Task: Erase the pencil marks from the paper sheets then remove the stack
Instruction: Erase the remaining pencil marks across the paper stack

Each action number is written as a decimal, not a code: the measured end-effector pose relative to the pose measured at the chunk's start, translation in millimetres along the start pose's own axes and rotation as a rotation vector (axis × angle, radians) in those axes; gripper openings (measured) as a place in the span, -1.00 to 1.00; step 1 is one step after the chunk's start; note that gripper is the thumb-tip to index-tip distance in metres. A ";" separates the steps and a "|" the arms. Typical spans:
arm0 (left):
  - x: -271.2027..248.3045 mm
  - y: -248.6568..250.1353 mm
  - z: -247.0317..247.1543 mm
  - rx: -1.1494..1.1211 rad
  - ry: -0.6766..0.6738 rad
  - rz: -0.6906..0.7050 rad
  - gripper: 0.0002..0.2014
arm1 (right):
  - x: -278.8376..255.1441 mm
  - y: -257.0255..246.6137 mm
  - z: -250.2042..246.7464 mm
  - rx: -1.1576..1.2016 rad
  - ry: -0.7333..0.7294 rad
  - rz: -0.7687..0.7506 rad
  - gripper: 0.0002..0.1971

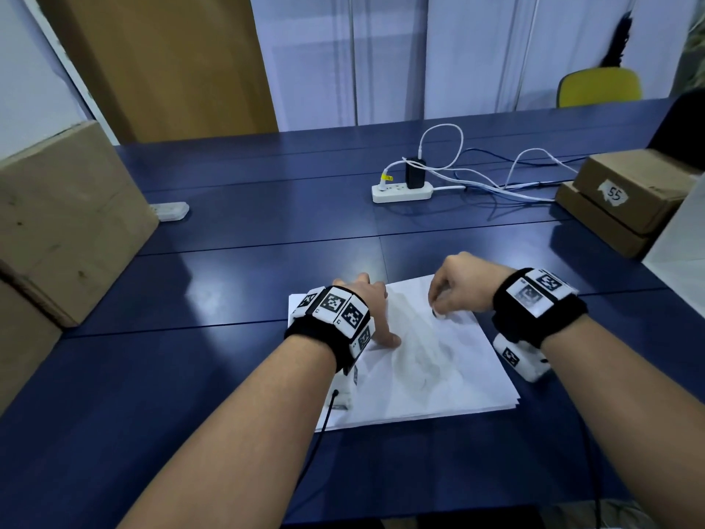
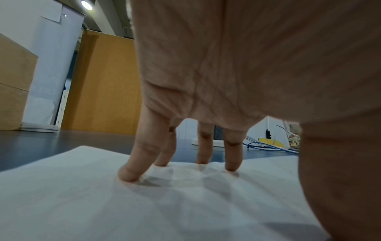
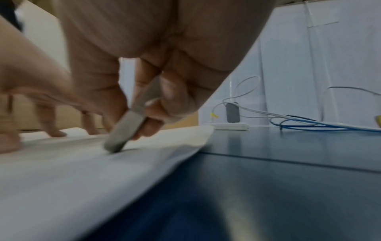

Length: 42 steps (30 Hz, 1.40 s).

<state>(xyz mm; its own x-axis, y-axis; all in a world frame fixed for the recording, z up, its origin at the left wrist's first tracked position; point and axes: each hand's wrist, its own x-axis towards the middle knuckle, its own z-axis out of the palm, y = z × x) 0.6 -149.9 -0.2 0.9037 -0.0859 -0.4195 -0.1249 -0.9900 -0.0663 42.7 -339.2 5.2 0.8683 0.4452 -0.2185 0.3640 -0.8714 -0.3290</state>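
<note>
A stack of white paper sheets [image 1: 431, 379] lies on the blue table [image 1: 229, 284] in front of me, with faint grey pencil smudges in the middle of the top sheet. My left hand [image 1: 366, 311] presses straight, spread fingertips [image 2: 128, 176] onto the sheets [image 2: 82, 195] at their far left part. My right hand [image 1: 454, 292] pinches a flat grey-white eraser [image 3: 128, 128], whose dark tip touches the top sheet [image 3: 62, 171] near its far right corner. In the head view the eraser [image 1: 438, 314] shows only as a small tip under the fingers.
A white power strip [image 1: 402, 190] with a black plug and white and blue cables [image 1: 496, 185] lies at the far middle. Cardboard boxes stand at the left [image 1: 65, 223] and at the far right [image 1: 625, 200]. A yellow chair [image 1: 599, 87] stands behind the table.
</note>
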 end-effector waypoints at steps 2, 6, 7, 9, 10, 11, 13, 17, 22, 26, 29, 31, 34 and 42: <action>-0.3 0.0 -0.8 0.001 -0.004 0.000 -0.09 | -4.3 -3.1 2.3 0.004 -0.071 -0.023 -0.90; 0.0 0.2 -2.5 0.009 -0.018 -0.001 -0.13 | 8.4 5.7 0.2 0.015 0.053 0.008 -0.91; -0.1 0.2 -2.8 0.010 -0.021 -0.001 -0.14 | 12.1 8.2 -0.5 0.022 0.075 0.020 -0.90; -1.0 0.0 -3.1 0.016 -0.020 0.000 -0.13 | 15.5 9.2 -0.6 -0.002 0.101 0.014 -0.86; -1.4 0.1 -2.8 0.020 -0.014 0.001 -0.14 | 14.2 8.1 -0.2 -0.025 0.105 -0.002 -0.85; -1.5 0.4 -2.4 0.021 -0.008 0.004 -0.14 | 10.3 5.4 0.5 -0.032 0.090 -0.018 -0.86; -1.4 0.0 -1.3 0.015 -0.001 0.003 -0.11 | -1.0 -1.8 2.1 -0.002 -0.021 -0.034 -0.88; -1.5 -0.2 -1.6 0.016 -0.002 0.004 -0.10 | -9.8 -7.8 4.7 -0.001 -0.122 -0.046 -0.89; -0.9 -0.7 -0.4 0.011 -0.002 0.007 -0.14 | 12.3 2.2 -2.8 -0.013 0.142 0.036 -0.86; -0.2 -0.5 0.2 0.002 -0.009 0.000 -0.12 | 4.9 3.1 -0.7 -0.020 0.061 0.025 -0.86; -1.0 -0.2 -0.5 0.006 -0.003 0.001 -0.10 | -10.1 -2.7 4.1 0.010 -0.092 -0.018 -0.88; -1.2 0.2 -0.7 0.012 -0.001 0.002 -0.10 | -7.7 -2.4 4.4 -0.008 -0.069 -0.035 -0.89; -0.1 -0.1 -0.9 0.018 0.001 0.002 -0.13 | 9.4 6.8 2.7 -0.035 0.091 -0.004 -0.89; 0.2 -0.4 -0.5 0.002 -0.003 -0.004 -0.10 | -15.4 -4.9 6.0 -0.015 -0.128 -0.064 -0.87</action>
<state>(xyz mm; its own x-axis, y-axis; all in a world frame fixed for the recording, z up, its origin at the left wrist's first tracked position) 1.0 -149.5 0.2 0.9028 -0.0816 -0.4222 -0.1221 -0.9901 -0.0698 25.5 -340.5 4.6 0.7933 0.5219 -0.3136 0.4232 -0.8429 -0.3322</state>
